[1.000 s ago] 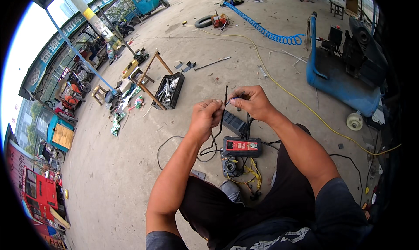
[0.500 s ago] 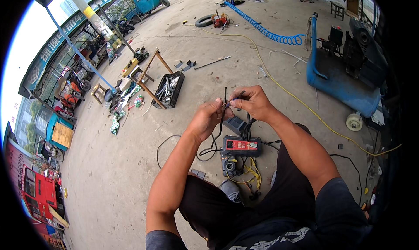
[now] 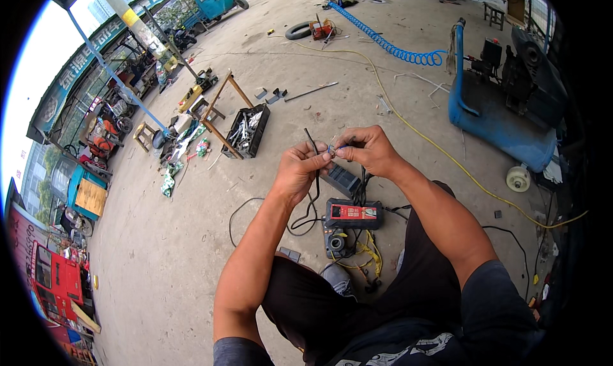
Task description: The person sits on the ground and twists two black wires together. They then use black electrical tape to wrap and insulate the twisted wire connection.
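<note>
Currently, beyond the box (image 3: 354, 214): left hand (image 3: 299, 169) gripping black cable (image 3: 309, 137), right hand (image 3: 371, 152) pinching thin wires (image 3: 332, 150) (ends unclear); wires exposed, work seemingly unfinished.

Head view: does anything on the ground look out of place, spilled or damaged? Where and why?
A crumpled green-and-white scrap lies loose, left of the black crate, like litter. Yellow wires near the person's shoe sprawl untidily. Thin wires between the left hand and right hand are too small to judge for damage.
</note>
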Motion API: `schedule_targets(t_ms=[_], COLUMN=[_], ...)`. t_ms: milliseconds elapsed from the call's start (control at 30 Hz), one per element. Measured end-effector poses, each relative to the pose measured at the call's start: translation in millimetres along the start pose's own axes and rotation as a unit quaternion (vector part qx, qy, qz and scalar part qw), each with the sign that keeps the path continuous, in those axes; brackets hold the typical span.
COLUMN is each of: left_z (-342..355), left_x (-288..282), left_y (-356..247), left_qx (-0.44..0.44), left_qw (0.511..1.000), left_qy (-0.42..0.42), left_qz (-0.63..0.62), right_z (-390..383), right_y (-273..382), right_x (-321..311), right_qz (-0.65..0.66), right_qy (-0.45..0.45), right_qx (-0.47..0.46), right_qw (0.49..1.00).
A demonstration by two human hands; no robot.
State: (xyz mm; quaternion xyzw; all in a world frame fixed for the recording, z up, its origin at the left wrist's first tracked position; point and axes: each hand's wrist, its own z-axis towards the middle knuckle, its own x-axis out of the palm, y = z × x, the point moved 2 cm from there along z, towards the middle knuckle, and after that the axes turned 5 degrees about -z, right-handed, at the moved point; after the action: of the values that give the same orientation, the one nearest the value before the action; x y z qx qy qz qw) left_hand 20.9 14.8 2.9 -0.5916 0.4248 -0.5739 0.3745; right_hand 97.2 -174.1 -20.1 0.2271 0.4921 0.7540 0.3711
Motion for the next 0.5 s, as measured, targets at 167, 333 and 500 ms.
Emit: schedule_targets(t_ms=[167, 333, 500], left_z=[0, 0, -1], left_x=[4, 4, 9], left_y=[0, 1, -3], left_qx=[0.017, 0.039, 0.063], left_qw=[0.999, 0.997, 0.993], left_qy=[0.008, -0.009, -0.044], left_qz=[0.040, 0.062, 0.084], right_z=[1, 1, 1], right_y=[1, 3, 0], right_x=[-2, -1, 0], right_qz=[0.009, -0.006, 0.004], right_qy=[0.008, 0.007, -0.001], right_qx=[0.017, 0.023, 0.059], right_qw=[1.000, 1.000, 0.998])
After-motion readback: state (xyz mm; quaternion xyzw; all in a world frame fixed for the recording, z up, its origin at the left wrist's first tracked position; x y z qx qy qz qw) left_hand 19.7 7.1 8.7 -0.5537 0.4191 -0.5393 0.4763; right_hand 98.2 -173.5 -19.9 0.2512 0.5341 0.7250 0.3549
